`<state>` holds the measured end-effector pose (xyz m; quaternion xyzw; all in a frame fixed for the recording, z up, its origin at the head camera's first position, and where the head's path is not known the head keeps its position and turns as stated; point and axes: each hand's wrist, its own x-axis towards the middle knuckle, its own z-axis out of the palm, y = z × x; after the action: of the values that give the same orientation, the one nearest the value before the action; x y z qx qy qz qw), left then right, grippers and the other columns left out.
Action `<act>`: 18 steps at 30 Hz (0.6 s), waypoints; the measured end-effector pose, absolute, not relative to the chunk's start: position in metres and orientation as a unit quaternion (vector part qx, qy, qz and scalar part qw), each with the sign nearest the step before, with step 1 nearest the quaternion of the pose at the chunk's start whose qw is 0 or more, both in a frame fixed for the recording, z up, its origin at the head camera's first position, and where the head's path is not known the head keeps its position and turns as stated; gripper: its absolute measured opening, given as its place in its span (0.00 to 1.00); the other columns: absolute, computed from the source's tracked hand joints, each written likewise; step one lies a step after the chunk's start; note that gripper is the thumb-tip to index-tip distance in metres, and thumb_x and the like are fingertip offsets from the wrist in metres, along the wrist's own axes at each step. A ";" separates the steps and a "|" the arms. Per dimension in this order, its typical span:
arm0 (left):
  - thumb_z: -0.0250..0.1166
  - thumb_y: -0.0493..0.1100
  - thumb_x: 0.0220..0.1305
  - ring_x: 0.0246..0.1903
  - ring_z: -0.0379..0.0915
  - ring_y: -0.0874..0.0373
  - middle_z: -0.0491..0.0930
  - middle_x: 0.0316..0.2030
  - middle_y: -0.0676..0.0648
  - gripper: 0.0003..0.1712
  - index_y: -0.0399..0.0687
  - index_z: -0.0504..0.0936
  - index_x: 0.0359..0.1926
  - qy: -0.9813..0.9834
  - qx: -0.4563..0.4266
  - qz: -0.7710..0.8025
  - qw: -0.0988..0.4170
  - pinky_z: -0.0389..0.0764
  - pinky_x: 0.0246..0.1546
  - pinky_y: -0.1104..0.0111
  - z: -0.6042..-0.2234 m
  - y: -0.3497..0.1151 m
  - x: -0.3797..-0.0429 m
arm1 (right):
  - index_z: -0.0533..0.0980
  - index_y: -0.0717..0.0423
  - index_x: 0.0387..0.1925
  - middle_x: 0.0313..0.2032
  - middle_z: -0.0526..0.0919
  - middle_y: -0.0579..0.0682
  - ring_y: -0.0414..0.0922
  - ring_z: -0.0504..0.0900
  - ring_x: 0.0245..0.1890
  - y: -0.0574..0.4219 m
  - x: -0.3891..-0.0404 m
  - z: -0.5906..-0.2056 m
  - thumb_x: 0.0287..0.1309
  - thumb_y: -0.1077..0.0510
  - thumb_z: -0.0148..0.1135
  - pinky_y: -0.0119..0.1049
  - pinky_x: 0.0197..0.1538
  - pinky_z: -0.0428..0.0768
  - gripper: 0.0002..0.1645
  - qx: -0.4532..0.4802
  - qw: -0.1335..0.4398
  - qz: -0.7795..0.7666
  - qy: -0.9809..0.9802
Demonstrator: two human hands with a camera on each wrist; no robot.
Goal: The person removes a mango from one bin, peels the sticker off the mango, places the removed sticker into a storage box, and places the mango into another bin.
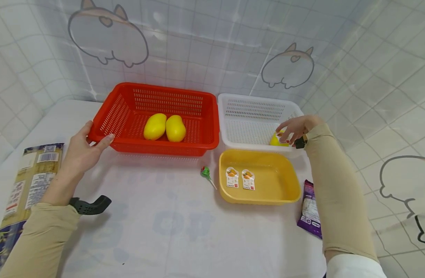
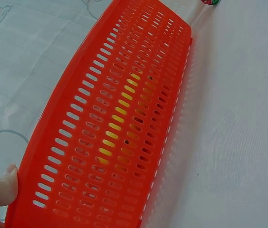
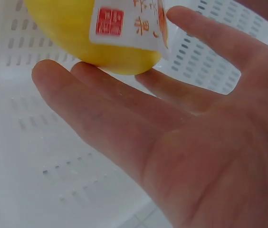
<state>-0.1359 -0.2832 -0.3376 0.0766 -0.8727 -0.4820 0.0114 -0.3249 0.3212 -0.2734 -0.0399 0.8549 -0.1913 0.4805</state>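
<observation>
My left hand (image 1: 81, 154) holds the front left corner of the red basket (image 1: 164, 146), its thumb on the rim. Two yellow mangoes lie side by side in that basket, a left mango (image 1: 155, 126) and a right mango (image 1: 176, 128). In the left wrist view, yellow shows through the slots of the red basket (image 2: 77, 142). My right hand (image 1: 297, 126) reaches into the white basket (image 1: 247, 120) at a mango (image 1: 274, 141) that bears a white label. In the right wrist view, the fingers are loosely extended, with fingertips at the labelled mango (image 3: 67, 28).
A yellow tray (image 1: 264, 199) in front of the white basket contains two mango stickers (image 1: 248, 180). Left of it lies a green-wrapped lollipop (image 1: 206, 172). A purple packet (image 1: 309, 216) lies by my right forearm, a long printed bag (image 1: 33, 177) at the far left.
</observation>
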 end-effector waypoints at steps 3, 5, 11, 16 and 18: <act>0.51 0.62 0.73 0.75 0.42 0.32 0.37 0.78 0.32 0.54 0.43 0.27 0.78 -0.873 0.078 -0.481 0.012 0.56 0.67 0.36 -0.338 -0.283 -0.136 | 0.46 0.62 0.77 0.76 0.47 0.69 0.68 0.67 0.67 0.322 -0.326 -0.274 0.69 0.54 0.60 0.44 0.60 0.81 0.47 -0.052 0.483 -0.170 0.857; 0.51 0.62 0.73 0.75 0.42 0.31 0.37 0.78 0.32 0.53 0.44 0.27 0.78 -0.873 0.078 -0.481 0.011 0.56 0.67 0.36 -0.338 -0.283 -0.136 | 0.45 0.61 0.78 0.76 0.45 0.69 0.69 0.66 0.67 0.322 -0.327 -0.275 0.69 0.54 0.61 0.44 0.61 0.80 0.48 -0.061 0.486 -0.164 0.856; 0.51 0.62 0.73 0.75 0.42 0.32 0.37 0.78 0.33 0.54 0.43 0.27 0.78 -0.873 0.077 -0.481 0.010 0.56 0.68 0.37 -0.338 -0.284 -0.137 | 0.42 0.62 0.78 0.76 0.39 0.71 0.64 0.62 0.68 0.325 -0.327 -0.278 0.69 0.55 0.60 0.45 0.63 0.79 0.49 -0.093 0.496 -0.168 0.847; 0.51 0.63 0.72 0.75 0.41 0.33 0.35 0.78 0.33 0.55 0.43 0.27 0.78 -0.873 0.076 -0.482 0.010 0.56 0.68 0.37 -0.339 -0.284 -0.137 | 0.40 0.64 0.78 0.76 0.33 0.72 0.65 0.52 0.73 0.327 -0.326 -0.280 0.69 0.58 0.60 0.55 0.71 0.67 0.50 -0.107 0.508 -0.187 0.834; 0.51 0.63 0.73 0.75 0.40 0.32 0.35 0.78 0.33 0.54 0.43 0.27 0.78 -0.872 0.077 -0.483 0.009 0.56 0.67 0.37 -0.339 -0.284 -0.137 | 0.40 0.64 0.78 0.76 0.32 0.71 0.66 0.53 0.73 0.328 -0.326 -0.280 0.69 0.58 0.61 0.56 0.71 0.67 0.50 -0.107 0.508 -0.190 0.834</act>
<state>-0.1368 -0.2842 -0.3388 0.0767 -0.8724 -0.4826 0.0090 -0.3265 0.3277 -0.2803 -0.1075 0.8336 -0.1897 0.5076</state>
